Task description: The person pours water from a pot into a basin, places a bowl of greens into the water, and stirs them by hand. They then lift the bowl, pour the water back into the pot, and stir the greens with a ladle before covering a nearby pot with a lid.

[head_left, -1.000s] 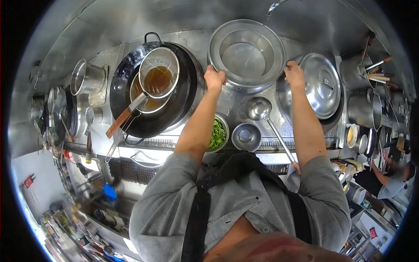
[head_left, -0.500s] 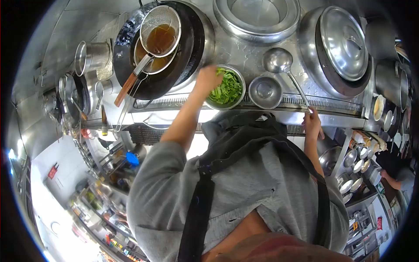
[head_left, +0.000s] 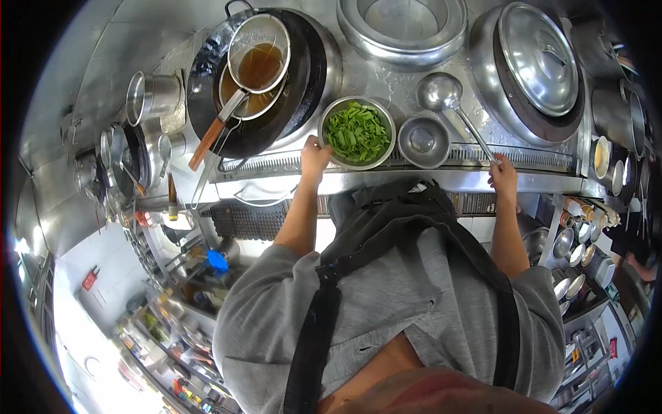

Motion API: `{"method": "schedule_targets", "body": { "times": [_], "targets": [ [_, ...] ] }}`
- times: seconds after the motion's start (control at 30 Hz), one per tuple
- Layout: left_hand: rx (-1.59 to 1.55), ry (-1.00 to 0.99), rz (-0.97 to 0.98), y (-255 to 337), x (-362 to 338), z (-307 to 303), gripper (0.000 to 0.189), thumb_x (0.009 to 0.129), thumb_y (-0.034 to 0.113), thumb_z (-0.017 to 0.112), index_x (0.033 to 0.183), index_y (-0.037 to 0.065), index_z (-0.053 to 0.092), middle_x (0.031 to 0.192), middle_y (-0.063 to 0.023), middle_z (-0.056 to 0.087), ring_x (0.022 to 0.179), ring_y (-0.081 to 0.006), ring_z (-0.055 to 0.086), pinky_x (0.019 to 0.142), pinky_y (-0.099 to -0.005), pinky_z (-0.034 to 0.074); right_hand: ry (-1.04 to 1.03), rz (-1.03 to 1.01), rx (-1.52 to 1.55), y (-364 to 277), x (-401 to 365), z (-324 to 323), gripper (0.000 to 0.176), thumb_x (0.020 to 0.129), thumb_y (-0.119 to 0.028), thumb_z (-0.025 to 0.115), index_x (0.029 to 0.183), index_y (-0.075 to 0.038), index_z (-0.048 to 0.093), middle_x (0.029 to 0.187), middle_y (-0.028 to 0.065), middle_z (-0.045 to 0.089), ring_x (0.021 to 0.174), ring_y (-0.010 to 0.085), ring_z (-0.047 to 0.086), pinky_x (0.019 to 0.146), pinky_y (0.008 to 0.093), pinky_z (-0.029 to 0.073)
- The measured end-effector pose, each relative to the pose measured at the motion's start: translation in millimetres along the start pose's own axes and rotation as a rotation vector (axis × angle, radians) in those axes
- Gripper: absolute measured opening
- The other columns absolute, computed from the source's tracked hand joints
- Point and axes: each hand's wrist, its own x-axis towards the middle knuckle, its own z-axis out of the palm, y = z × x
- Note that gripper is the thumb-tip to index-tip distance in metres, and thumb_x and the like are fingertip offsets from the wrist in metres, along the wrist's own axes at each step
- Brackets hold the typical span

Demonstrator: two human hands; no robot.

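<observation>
My left hand (head_left: 315,158) is at the left rim of a steel bowl (head_left: 392,146), fingers curled and closed on its edge. Chopped green leaves (head_left: 356,132) fill this bowl. In my right hand (head_left: 504,174) is the handle of a steel ladle (head_left: 439,92). The ladle's round head lies on the steel counter, with the handle slanting down toward me. Between the leaf bowl and the ladle handle stands a smaller steel bowl (head_left: 424,141).
A dark wok (head_left: 205,103) stands at the left, with a wood-handled strainer (head_left: 258,54) over brown liquid. Behind the bowls is a wide steel pot (head_left: 403,52). A lidded pan (head_left: 539,58) sits at the right. Pots and small bowls line both sides.
My left hand has moved from over the leaves to the bowl's left rim. My right hand has come up beside the counter edge, still on the ladle handle.
</observation>
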Motion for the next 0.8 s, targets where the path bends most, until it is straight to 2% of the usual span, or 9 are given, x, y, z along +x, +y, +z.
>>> {"method": "schedule_targets", "body": {
  "times": [0.07,0.2,0.33,0.47,0.6,0.67,0.7,0.73,0.8],
  "targets": [
    [-0.302,-0.186,-0.215,41.6,-2.7,-20.9,0.020,0.068,0.005,0.061,0.083,-0.002,0.051,0.067,-0.0108,0.058,0.052,-0.0178,0.054,0.047,-0.0301,0.042,-0.002,-0.001,-0.016,4.8,-1.6,0.4,0.032,0.085,-0.016,0.055,0.116,-0.007,0.054,0.062,0.0052,0.055,0.045,0.0120,0.053,0.039,0.0259,0.041],
    [-0.665,-0.201,-0.108,127.5,24.5,-23.3,0.021,0.067,-0.001,0.061,0.084,-0.001,0.050,0.067,-0.0082,0.055,0.049,-0.0136,0.048,0.041,-0.0261,0.036,-0.038,-0.066,-0.058,28.7,-6.9,9.5,0.032,0.086,-0.016,0.057,0.116,-0.007,0.054,0.063,0.0077,0.058,0.045,0.0129,0.054,0.040,0.0282,0.043],
    [-0.624,-0.170,0.022,208.0,101.8,10.0,0.027,0.066,-0.002,0.061,0.091,-0.002,0.050,0.074,-0.0104,0.056,0.055,-0.0172,0.052,0.046,-0.0283,0.041,-0.032,-0.063,-0.121,18.1,-19.8,8.4,0.027,0.084,-0.013,0.057,0.109,-0.005,0.056,0.061,0.0085,0.056,0.044,0.0162,0.053,0.043,0.0310,0.043],
    [-0.165,-0.017,0.125,270.2,188.1,57.8,0.044,0.071,0.001,0.055,0.113,-0.007,0.046,0.099,-0.0222,0.061,0.075,-0.0314,0.065,0.065,-0.0368,0.052,0.000,-0.006,-0.027,31.8,-16.6,-4.4,0.031,0.084,-0.013,0.057,0.114,-0.002,0.054,0.067,0.0105,0.057,0.048,0.0169,0.055,0.043,0.0304,0.044],
    [0.157,0.113,0.215,280.4,263.1,110.0,0.041,0.074,0.004,0.053,0.114,-0.006,0.047,0.107,-0.0251,0.059,0.084,-0.0319,0.066,0.066,-0.0361,0.054,0.153,-0.019,0.032,44.4,-24.3,-21.2,0.028,0.085,-0.012,0.056,0.110,-0.001,0.057,0.057,0.0085,0.057,0.041,0.0128,0.051,0.038,0.0280,0.039],
    [0.046,-0.141,-0.012,284.4,280.1,124.6,0.040,0.076,0.007,0.055,0.115,-0.005,0.049,0.109,-0.0250,0.059,0.084,-0.0293,0.067,0.062,-0.0334,0.055,0.186,-0.044,-0.004,56.9,-29.1,-29.1,0.028,0.086,-0.012,0.055,0.110,0.000,0.056,0.055,0.0074,0.056,0.041,0.0120,0.051,0.037,0.0270,0.038],
    [0.123,-0.091,0.032,275.8,292.5,138.9,0.038,0.077,0.006,0.056,0.113,-0.003,0.052,0.106,-0.0250,0.061,0.077,-0.0258,0.068,0.055,-0.0307,0.054,0.195,-0.034,-0.005,63.6,-30.1,-30.9,0.027,0.086,-0.012,0.055,0.110,0.001,0.056,0.054,0.0067,0.055,0.041,0.0115,0.050,0.037,0.0267,0.038],
    [0.416,-0.361,-0.096,300.6,275.0,124.3,0.034,0.079,0.011,0.055,0.110,-0.003,0.057,0.107,-0.0215,0.062,0.083,-0.0247,0.068,0.064,-0.0342,0.055,0.200,-0.026,-0.006,75.7,-29.6,-31.0,0.026,0.086,-0.012,0.055,0.109,0.001,0.057,0.054,0.0061,0.054,0.040,0.0110,0.050,0.036,0.0265,0.038],
    [0.739,-0.315,0.202,280.7,293.1,148.4,0.034,0.080,0.015,0.052,0.109,0.000,0.060,0.107,-0.0170,0.063,0.092,-0.0240,0.065,0.076,-0.0353,0.053,0.288,-0.119,-0.037,104.5,-26.4,-27.0,0.024,0.086,-0.012,0.055,0.106,0.002,0.057,0.053,0.0035,0.051,0.040,0.0092,0.048,0.036,0.0250,0.037]
  ]
}}
